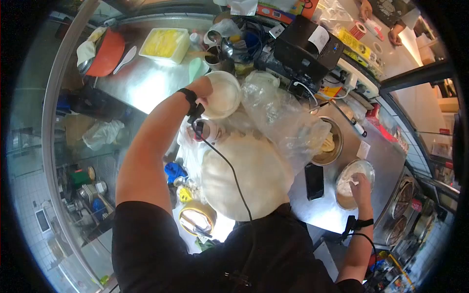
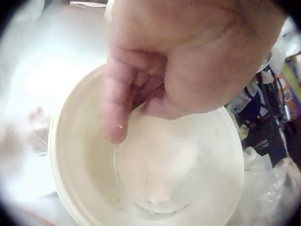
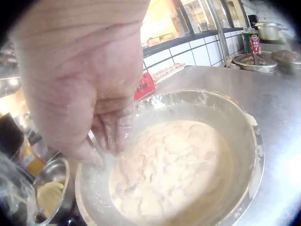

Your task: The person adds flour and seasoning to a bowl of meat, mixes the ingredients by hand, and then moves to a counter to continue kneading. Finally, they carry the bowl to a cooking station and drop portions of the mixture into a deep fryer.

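Observation:
My left hand hangs over a round white tub, its fingers loosely bent and pointing down inside the rim. Pale powder lies on the tub's floor. Nothing shows between these fingers, though some of them are hidden by the palm. Far to the right, my right hand reaches over a metal bowl. That bowl holds pieces in a thick, creamy batter. The right fingers point down near the bowl's side, thumb slightly apart; their tips look wet.
Beside the metal bowl lie a black phone and another steel bowl with pale yellow pieces. Clear plastic bags and a black printer stand between the hands. Back left are a yellow-filled container and a red bowl.

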